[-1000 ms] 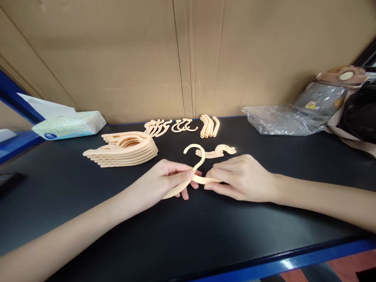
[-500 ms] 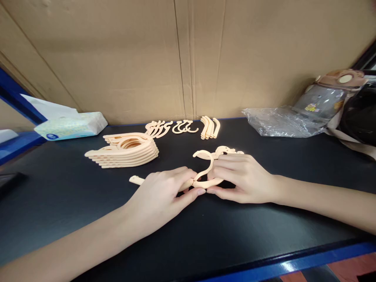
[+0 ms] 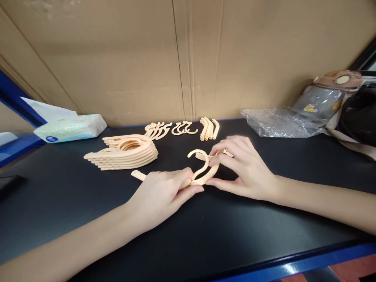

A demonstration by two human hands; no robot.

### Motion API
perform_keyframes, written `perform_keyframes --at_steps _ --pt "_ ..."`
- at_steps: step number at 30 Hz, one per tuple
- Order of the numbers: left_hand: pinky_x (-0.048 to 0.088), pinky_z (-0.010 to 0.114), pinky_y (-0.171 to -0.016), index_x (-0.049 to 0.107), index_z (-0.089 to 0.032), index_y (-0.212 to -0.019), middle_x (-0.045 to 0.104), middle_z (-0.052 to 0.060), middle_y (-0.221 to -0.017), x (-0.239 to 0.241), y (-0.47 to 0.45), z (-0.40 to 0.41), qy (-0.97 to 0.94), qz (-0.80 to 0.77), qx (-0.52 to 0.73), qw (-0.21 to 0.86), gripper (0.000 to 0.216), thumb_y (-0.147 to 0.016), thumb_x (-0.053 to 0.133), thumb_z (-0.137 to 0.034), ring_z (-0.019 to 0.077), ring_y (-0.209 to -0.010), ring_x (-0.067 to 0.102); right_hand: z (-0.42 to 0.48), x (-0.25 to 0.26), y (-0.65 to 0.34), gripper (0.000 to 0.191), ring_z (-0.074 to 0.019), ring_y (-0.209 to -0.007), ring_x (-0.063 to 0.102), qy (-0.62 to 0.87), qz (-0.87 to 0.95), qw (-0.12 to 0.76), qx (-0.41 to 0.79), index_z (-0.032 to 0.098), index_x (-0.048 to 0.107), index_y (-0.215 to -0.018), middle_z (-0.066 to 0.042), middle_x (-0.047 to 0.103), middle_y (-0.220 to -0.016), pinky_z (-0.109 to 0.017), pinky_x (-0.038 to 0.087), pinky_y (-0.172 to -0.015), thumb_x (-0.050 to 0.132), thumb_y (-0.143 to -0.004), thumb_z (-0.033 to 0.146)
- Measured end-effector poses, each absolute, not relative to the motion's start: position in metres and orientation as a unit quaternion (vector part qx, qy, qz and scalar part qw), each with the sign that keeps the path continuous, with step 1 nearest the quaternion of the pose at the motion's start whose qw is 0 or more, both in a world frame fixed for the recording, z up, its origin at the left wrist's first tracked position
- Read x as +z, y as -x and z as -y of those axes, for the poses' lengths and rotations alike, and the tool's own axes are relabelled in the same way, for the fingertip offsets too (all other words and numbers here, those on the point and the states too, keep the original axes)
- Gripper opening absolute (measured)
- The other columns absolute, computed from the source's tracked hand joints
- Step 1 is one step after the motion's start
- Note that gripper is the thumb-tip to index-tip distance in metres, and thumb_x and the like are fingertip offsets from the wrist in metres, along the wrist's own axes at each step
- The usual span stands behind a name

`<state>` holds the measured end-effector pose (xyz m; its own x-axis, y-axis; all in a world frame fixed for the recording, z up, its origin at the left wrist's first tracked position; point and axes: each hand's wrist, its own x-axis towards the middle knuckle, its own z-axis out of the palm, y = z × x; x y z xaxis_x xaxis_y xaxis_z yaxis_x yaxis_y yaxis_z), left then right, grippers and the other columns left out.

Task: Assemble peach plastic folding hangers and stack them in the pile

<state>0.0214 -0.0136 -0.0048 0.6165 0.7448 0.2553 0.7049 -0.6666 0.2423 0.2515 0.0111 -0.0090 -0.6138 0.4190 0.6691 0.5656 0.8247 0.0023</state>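
while the left hand point(image 3: 164, 190) has its grip closed round one arm of the pale hanger point(image 3: 201, 181) over mid-surface point(image 3: 249, 227), the right hand point(image 3: 243, 168) pinches the other; the bent long axis runs nine to two o'clock, hook tip curling to eight. the right hand partly blocks a loose piece point(image 3: 201, 156); a peach stack point(image 3: 132, 157) lies at ten, loose hooks point(image 3: 192, 131) at twelve, a clear bag point(image 3: 276, 122) at two.

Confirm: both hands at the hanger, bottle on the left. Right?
One error: the bottle is on the right, not the left, as the head view shows. Left hand and right hand are at the hanger, as stated.
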Motion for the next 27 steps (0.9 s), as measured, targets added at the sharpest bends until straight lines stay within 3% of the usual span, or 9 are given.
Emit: perform_keyframes --at_steps 5,8,15,21,27 --pt "0.023 0.018 -0.044 0.034 -0.02 -0.068 0.039 -0.009 -0.053 -0.0056 -0.0213 0.0117 -0.899 -0.399 0.172 0.053 0.037 -0.096 0.049 -0.039 0.0073 -0.043 0.036 -0.0126 -0.0103 -0.2512 0.013 -0.0141 -0.07 0.055 0.273 0.887 0.359 -0.099 0.015 0.064 -0.088 -0.001 0.064 -0.076 -0.032 0.034 -0.069 0.06 -0.089 0.027" --pt "0.023 0.018 -0.044 0.033 -0.02 -0.067 0.037 -0.009 -0.053 -0.0059 -0.0213 0.0111 -0.901 -0.391 0.182 0.049 0.038 -0.096 0.049 -0.04 0.0069 -0.042 0.035 -0.0127 -0.011 -0.2506 0.01 -0.0109 -0.062 0.055 0.26 0.901 0.341 -0.063 0.015 0.064 -0.088 0.002 0.064 -0.069 -0.03 0.033 -0.066 0.058 -0.09 0.023" --pt "0.022 0.018 -0.043 0.033 -0.02 -0.067 0.035 -0.009 -0.054 -0.009 -0.0207 0.0104 -0.906 -0.377 0.192 0.029 0.038 -0.095 0.051 -0.038 0.0064 -0.042 0.035 -0.0161 -0.0116 -0.2518 0.019 -0.0147 -0.081 0.062 0.245 0.921 0.302 -0.032 0.015 0.064 -0.104 -0.003 0.07 -0.093 -0.03 0.036 -0.071 0.055 -0.094 0.028" --pt "0.026 0.02 -0.044 0.047 -0.019 -0.075 0.048 -0.008 -0.058 -0.0094 -0.0184 0.01 -0.928 -0.317 0.192 0.026 0.028 -0.094 0.055 -0.037 0.0074 -0.046 0.047 -0.015 -0.0112 -0.2534 0.022 -0.015 -0.081 0.06 0.245 0.925 0.289 -0.015 0.015 0.063 -0.102 -0.003 0.068 -0.091 -0.03 0.037 -0.074 0.052 -0.096 0.033" --pt "0.037 0.023 -0.056 0.056 -0.017 -0.092 0.062 -0.002 -0.08 -0.0053 -0.0186 0.011 -0.961 -0.224 0.161 0.005 0.013 -0.095 0.054 -0.029 0.0116 -0.066 0.056 -0.017 -0.0103 -0.252 0.021 -0.0143 -0.074 0.054 0.286 0.921 0.264 0.011 0.017 0.058 -0.087 -0.001 0.061 -0.079 -0.031 0.035 -0.072 0.049 -0.096 0.033"
